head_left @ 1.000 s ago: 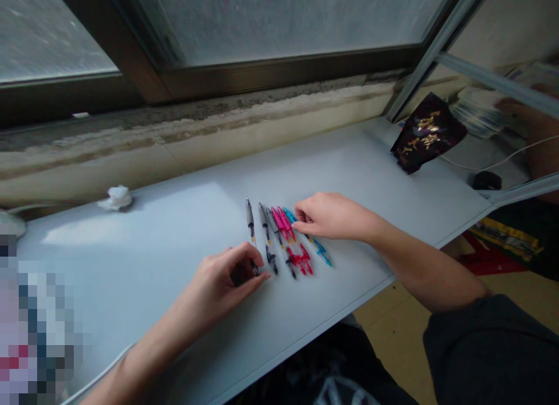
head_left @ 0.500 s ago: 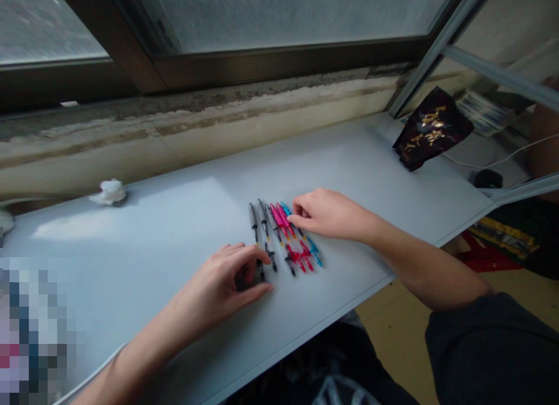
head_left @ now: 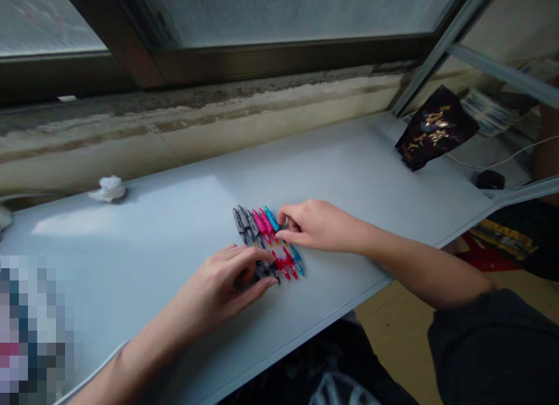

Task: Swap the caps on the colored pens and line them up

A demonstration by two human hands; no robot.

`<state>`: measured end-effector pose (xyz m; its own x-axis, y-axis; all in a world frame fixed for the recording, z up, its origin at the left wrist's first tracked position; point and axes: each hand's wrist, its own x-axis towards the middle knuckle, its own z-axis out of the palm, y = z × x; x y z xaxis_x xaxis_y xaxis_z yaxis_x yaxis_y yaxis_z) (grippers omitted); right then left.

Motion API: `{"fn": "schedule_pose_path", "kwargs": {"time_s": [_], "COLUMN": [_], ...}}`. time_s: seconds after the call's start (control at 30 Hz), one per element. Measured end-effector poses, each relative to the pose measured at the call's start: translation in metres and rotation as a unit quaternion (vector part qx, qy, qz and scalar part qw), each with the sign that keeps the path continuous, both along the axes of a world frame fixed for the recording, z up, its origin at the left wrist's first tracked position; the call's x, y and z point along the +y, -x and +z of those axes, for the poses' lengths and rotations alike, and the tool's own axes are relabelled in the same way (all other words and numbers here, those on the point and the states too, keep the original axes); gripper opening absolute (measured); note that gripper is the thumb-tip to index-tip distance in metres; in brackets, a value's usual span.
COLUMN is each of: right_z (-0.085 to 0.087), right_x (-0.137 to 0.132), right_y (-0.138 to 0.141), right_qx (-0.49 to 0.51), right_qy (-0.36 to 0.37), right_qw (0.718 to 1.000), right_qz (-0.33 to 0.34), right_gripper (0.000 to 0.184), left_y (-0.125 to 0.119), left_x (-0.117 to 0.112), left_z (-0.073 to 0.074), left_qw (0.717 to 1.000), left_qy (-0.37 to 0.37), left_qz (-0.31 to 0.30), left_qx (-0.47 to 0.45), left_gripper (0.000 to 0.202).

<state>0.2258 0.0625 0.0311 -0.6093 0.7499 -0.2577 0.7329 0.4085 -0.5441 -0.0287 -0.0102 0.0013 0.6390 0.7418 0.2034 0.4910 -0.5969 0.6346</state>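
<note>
Several pens lie side by side on the white tabletop (head_left: 183, 230): grey and black pens (head_left: 252, 223) on the left, two pink pens (head_left: 264, 222) beside them, and a light blue pen (head_left: 271, 218) at the right end. My left hand (head_left: 231, 277) rests by the black lower ends, its thumb and index finger apart, partly hiding them. At the row's right side, my right hand (head_left: 314, 224) has bent fingers and a thumb set apart from them. Its tips are at the blue pen, and whether they touch it I cannot tell.
A crumpled white tissue (head_left: 109, 189) lies near the table's back edge. Toward the back right stands a dark packet with gold lettering (head_left: 437, 128), beside a metal frame (head_left: 437, 56). A window (head_left: 301, 15) and worn sill run behind the table.
The pens have shifted left and now lie closer together, the grey ones nearly touching. My right hand has moved left with the row, while my left hand has stayed almost in place.
</note>
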Motion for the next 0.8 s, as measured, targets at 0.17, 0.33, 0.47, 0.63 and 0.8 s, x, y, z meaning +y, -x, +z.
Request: {"fn": "schedule_pose_path", "kwargs": {"time_s": [0.17,0.33,0.47,0.63,0.8], "right_z": [0.004,0.007,0.007,0.0,0.002], "right_x": [-0.007,-0.013,-0.012,-0.006,-0.003], "right_y": [0.005,0.01,0.013,0.011,0.01], "right_qx": [-0.049,-0.083,-0.102,-0.057,-0.028], "right_qy": [-0.018,-0.013,-0.033,-0.005,0.015], "right_qw": [0.999,0.996,0.993,0.996,0.996], "right_qz": [-0.007,-0.041,-0.042,-0.067,-0.085], "right_gripper": [0.026,0.028,0.031,0.027,0.02], "left_y": [-0.002,-0.006,-0.014,-0.022,-0.023], "left_x": [0.001,-0.001,-0.005,-0.006,-0.005], "left_z": [0.003,0.006,0.0,-0.012,-0.012], "left_qw": [0.999,0.993,0.986,0.977,0.972], "left_qy": [-0.048,-0.115,-0.159,-0.192,-0.198], "left_qz": [-0.009,-0.002,0.006,0.003,0.009], "left_qx": [-0.011,-0.007,0.052,0.096,0.128], "left_gripper": [0.01,0.014,0.035,0.034,0.027]}}
